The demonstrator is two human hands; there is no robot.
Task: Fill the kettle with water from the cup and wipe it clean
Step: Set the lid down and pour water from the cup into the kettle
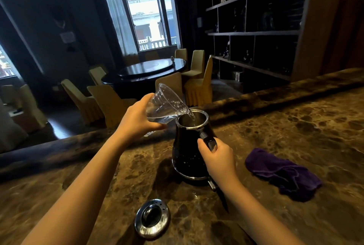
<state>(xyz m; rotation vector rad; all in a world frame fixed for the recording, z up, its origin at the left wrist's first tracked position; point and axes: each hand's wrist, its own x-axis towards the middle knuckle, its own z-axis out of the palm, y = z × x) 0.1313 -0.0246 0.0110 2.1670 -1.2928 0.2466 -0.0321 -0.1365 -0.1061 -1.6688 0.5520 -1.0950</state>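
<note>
Head view shows your left hand point(137, 120) gripping the tilted cup point(167, 107) over the kettle point(187, 156), your right hand point(218, 158) clasping its handle point(208, 141) to steady it.

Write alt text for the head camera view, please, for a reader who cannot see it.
A person's left hand tips a clear plastic cup and pours water into an open black kettle, and the right hand holds the kettle's handle. On the brown marble counter, a metal lid lies near the person and a purple cloth lies to the right.

Dim, window-backlit point(145, 14), wide-angle warped.
</note>
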